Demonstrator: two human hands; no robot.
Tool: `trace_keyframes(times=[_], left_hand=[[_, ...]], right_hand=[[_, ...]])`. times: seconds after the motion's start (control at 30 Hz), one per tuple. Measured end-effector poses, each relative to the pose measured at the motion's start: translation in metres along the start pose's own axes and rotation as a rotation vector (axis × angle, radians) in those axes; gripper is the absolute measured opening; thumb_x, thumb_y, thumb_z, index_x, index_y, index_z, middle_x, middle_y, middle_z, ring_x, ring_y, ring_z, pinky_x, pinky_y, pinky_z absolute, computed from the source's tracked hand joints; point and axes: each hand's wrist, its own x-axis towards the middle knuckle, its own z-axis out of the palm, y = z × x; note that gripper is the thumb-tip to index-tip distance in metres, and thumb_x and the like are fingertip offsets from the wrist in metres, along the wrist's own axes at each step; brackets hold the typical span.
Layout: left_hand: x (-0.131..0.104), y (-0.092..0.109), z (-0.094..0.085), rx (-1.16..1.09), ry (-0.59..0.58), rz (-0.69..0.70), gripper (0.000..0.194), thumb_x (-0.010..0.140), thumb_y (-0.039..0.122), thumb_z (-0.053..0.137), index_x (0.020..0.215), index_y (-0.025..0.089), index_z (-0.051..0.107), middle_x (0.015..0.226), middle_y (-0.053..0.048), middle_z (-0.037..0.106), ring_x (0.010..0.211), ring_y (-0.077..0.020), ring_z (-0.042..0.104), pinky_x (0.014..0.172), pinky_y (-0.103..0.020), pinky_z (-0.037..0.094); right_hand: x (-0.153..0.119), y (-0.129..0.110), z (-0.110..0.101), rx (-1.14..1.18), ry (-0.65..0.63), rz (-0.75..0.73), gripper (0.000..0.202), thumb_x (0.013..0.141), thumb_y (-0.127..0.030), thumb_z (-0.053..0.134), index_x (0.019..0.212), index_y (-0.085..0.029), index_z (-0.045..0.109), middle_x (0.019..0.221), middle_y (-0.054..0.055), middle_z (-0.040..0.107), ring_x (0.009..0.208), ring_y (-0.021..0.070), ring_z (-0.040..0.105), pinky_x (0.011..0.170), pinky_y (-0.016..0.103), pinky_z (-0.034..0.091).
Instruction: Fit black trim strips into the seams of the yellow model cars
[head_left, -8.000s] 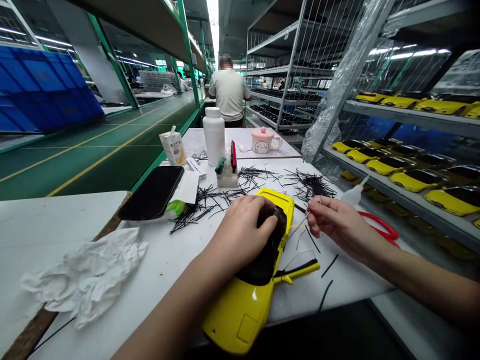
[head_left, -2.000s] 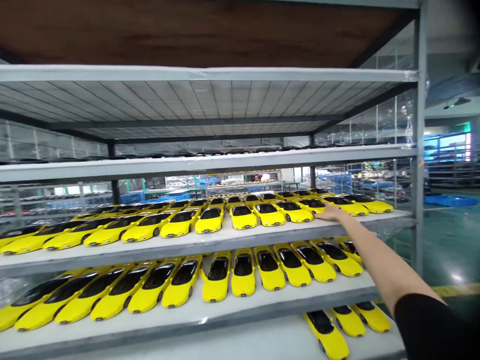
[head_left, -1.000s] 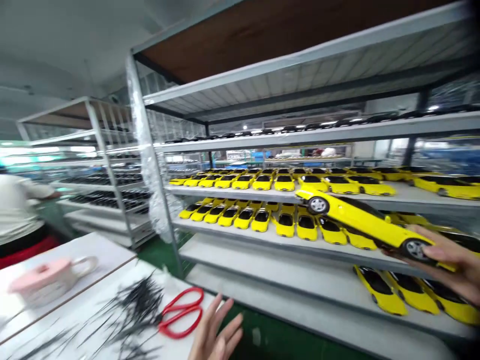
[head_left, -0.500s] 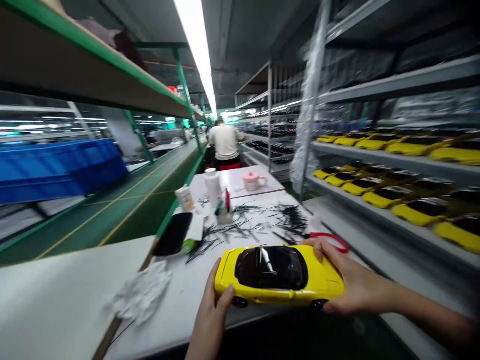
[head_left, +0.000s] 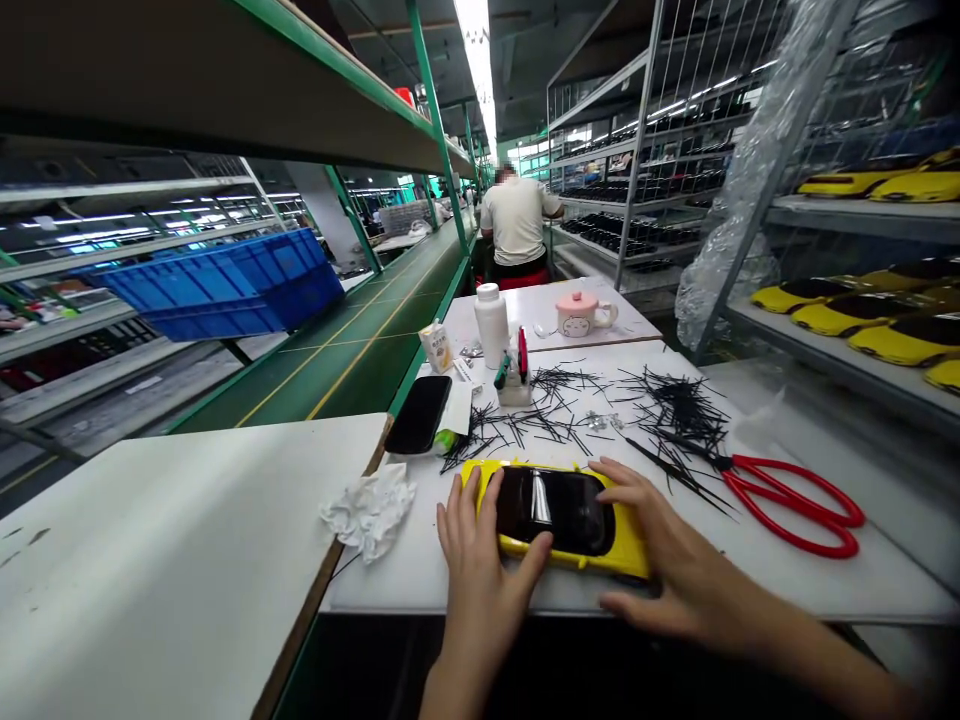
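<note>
A yellow toy car (head_left: 559, 510) with a black roof and windows lies on the white table near its front edge. My left hand (head_left: 487, 560) rests over the car's left end, fingers spread across the body and the thumb near its side. Over the right end is my right hand (head_left: 660, 560), its fingers apart, fingertips by the roof and thumb below the near side. Behind the car lie many thin black strips (head_left: 679, 408). Scissors with red handles (head_left: 799, 505) lie to the right, blades pointing left among the strips.
A black phone (head_left: 420, 414) and crumpled tissue (head_left: 371, 508) lie left. Farther back stand a white bottle (head_left: 492, 325) and a pink-lidded mug (head_left: 577, 315). A green conveyor (head_left: 360, 340) runs left; a shelf (head_left: 862, 357) of yellow cars stands right. A person (head_left: 516, 222) is ahead.
The car, held between both hands before, now rests on the table. My hands have loosened and spread over it. The view has turned right, bringing the whole scissors into sight.
</note>
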Motion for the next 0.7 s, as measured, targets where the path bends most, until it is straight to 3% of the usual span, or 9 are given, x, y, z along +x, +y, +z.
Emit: trace_keyframes(times=[0.1,0.23,0.33,0.4,0.47,0.53,0.63,0.7], left_hand=[[0.011,0.000,-0.003,0.028,0.051,0.040,0.046,0.097,0.037,0.050,0.139,0.021,0.047,0.145,-0.016,0.050,0.139,-0.0341,0.040,0.110,-0.064,0.033],[0.018,-0.018,-0.012,0.018,0.018,0.120,0.036,0.100,0.030,0.041,0.131,0.020,0.056,0.130,-0.011,0.064,0.124,-0.0256,0.057,0.104,-0.048,0.047],[0.018,-0.032,-0.017,0.011,-0.028,0.178,0.037,0.100,0.027,0.040,0.133,0.021,0.055,0.132,-0.009,0.063,0.125,-0.0235,0.056,0.105,-0.044,0.047],[0.017,-0.038,-0.017,-0.008,-0.046,0.200,0.038,0.100,0.027,0.039,0.135,0.022,0.052,0.135,-0.009,0.061,0.128,-0.0238,0.054,0.106,-0.045,0.045],[0.015,-0.042,-0.017,-0.037,-0.060,0.229,0.040,0.101,0.030,0.040,0.139,0.023,0.048,0.137,-0.009,0.059,0.130,-0.0245,0.051,0.107,-0.045,0.043],[0.014,-0.044,-0.017,-0.060,-0.083,0.274,0.049,0.099,0.041,0.047,0.144,0.023,0.041,0.141,-0.011,0.054,0.133,-0.0269,0.046,0.109,-0.046,0.041],[0.013,-0.044,-0.017,-0.028,-0.103,0.333,0.077,0.088,0.056,0.061,0.150,0.022,0.030,0.147,-0.015,0.046,0.137,-0.0326,0.039,0.112,-0.050,0.036],[0.013,-0.043,-0.015,0.029,-0.087,0.354,0.084,0.086,0.053,0.066,0.152,0.020,0.025,0.149,-0.017,0.043,0.138,-0.0341,0.038,0.113,-0.052,0.034]], right_hand=[[0.013,-0.025,0.022,-0.091,0.250,-0.071,0.053,0.085,-0.030,0.062,0.131,-0.023,0.036,0.149,0.020,0.039,0.144,0.0362,0.032,0.109,0.062,0.039],[0.020,-0.033,0.037,-0.112,0.322,-0.122,0.041,0.083,-0.011,0.053,0.121,-0.021,0.040,0.139,0.017,0.051,0.142,0.0325,0.036,0.113,0.063,0.035],[0.013,-0.026,0.032,-0.035,0.246,-0.224,0.041,0.079,-0.007,0.050,0.116,-0.022,0.040,0.140,0.013,0.050,0.145,0.0294,0.031,0.117,0.061,0.028],[0.010,-0.020,0.022,0.059,0.185,-0.225,0.037,0.081,-0.009,0.048,0.114,-0.024,0.039,0.139,0.011,0.052,0.143,0.0266,0.034,0.116,0.053,0.033],[0.018,-0.013,0.009,0.073,0.108,-0.065,0.023,0.088,-0.019,0.045,0.110,-0.024,0.040,0.127,0.011,0.059,0.130,0.0241,0.050,0.104,0.043,0.047],[0.036,-0.006,-0.003,-0.026,-0.002,0.192,0.014,0.095,-0.031,0.037,0.105,-0.023,0.042,0.106,0.010,0.064,0.101,0.0228,0.064,0.083,0.037,0.053],[0.072,0.006,-0.014,-0.128,-0.160,0.376,0.024,0.097,-0.042,0.038,0.103,-0.022,0.050,0.080,0.005,0.065,0.072,0.0234,0.062,0.064,0.034,0.045],[0.091,0.012,-0.017,-0.141,-0.259,0.413,0.021,0.095,-0.041,0.043,0.093,-0.023,0.054,0.070,0.002,0.064,0.064,0.0209,0.059,0.058,0.029,0.037]])
